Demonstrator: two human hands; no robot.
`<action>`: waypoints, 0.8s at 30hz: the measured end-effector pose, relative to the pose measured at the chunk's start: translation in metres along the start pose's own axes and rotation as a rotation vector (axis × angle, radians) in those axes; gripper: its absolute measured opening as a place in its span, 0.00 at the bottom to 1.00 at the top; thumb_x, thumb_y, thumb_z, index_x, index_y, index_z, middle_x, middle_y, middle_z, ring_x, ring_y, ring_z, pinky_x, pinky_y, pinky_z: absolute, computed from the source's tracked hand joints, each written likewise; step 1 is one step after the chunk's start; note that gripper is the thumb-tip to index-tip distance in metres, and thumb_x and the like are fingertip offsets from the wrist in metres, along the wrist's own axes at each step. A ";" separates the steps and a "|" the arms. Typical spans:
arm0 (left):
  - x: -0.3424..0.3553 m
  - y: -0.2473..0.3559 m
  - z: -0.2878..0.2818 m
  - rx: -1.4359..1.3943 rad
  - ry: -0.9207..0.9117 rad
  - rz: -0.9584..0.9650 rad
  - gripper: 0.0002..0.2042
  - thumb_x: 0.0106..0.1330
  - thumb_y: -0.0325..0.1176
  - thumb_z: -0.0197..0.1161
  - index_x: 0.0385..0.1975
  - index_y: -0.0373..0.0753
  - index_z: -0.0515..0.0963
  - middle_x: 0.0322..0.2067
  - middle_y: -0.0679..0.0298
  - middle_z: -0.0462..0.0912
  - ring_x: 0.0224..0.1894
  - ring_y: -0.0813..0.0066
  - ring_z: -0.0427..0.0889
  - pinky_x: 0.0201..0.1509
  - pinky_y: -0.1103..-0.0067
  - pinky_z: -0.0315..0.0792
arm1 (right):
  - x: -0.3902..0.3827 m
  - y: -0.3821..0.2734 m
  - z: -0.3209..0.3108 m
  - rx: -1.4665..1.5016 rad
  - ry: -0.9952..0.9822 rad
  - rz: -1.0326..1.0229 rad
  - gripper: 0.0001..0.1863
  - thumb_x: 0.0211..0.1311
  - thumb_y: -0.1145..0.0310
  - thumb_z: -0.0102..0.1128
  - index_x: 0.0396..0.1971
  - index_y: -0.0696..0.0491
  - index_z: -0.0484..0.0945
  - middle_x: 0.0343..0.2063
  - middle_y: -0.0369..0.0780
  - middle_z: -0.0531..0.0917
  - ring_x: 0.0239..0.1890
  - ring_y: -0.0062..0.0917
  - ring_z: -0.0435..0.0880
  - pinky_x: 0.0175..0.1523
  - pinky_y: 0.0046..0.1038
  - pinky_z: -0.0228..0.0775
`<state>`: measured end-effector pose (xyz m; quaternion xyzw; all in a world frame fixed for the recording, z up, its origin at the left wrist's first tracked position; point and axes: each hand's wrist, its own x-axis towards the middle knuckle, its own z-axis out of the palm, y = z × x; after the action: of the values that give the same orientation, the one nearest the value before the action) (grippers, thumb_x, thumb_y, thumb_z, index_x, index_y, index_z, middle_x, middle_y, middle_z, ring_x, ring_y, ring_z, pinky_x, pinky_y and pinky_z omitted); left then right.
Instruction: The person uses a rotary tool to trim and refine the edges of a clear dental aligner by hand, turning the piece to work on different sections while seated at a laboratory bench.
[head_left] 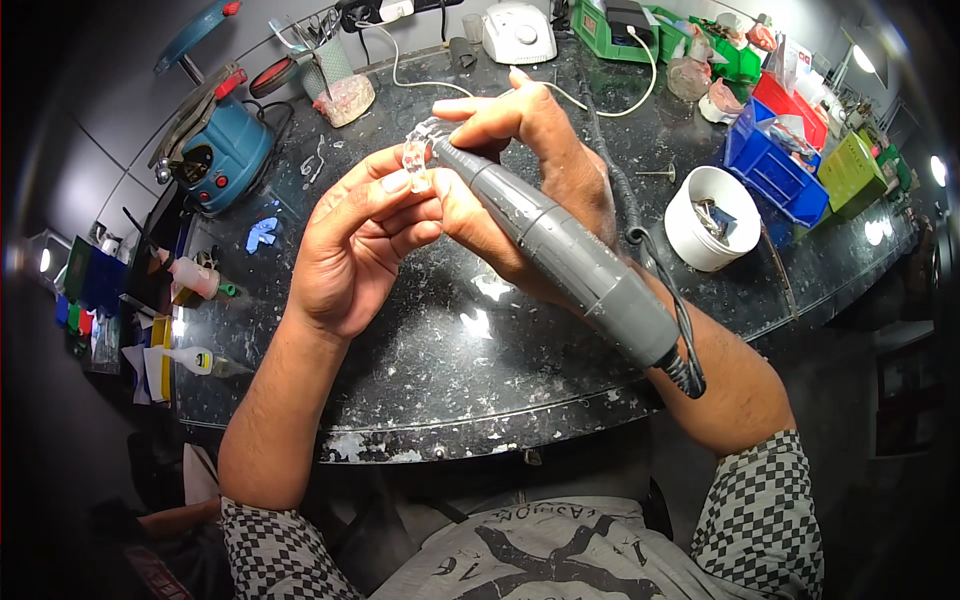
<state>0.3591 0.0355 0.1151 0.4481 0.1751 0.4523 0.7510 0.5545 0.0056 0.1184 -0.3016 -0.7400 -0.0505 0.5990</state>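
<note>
L hand (352, 235) pinches clear pc (416, 160); R hand (572, 172) grips gray handpiece (550, 240), tip contact unclear. Prob. trimming step; next calls for steady pc, light touch.

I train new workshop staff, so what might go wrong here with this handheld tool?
The left hand holds the small clear piece close to the narrow end of the grey handheld tool; a slip might nick bare skin. The tool's cord loops close by the right forearm, so it might snag.
</note>
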 end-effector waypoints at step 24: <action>0.000 -0.002 0.002 0.043 0.010 0.007 0.17 0.70 0.30 0.55 0.56 0.29 0.70 0.41 0.55 0.84 0.41 0.71 0.87 0.45 0.79 0.84 | 0.003 -0.002 -0.003 -0.013 -0.012 -0.029 0.22 0.48 0.66 0.75 0.41 0.55 0.75 0.43 0.45 0.83 0.36 0.25 0.84 0.69 0.47 0.57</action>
<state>0.3613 0.0343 0.1145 0.4626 0.1871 0.4531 0.7387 0.5560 0.0036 0.1225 -0.2949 -0.7476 -0.0620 0.5918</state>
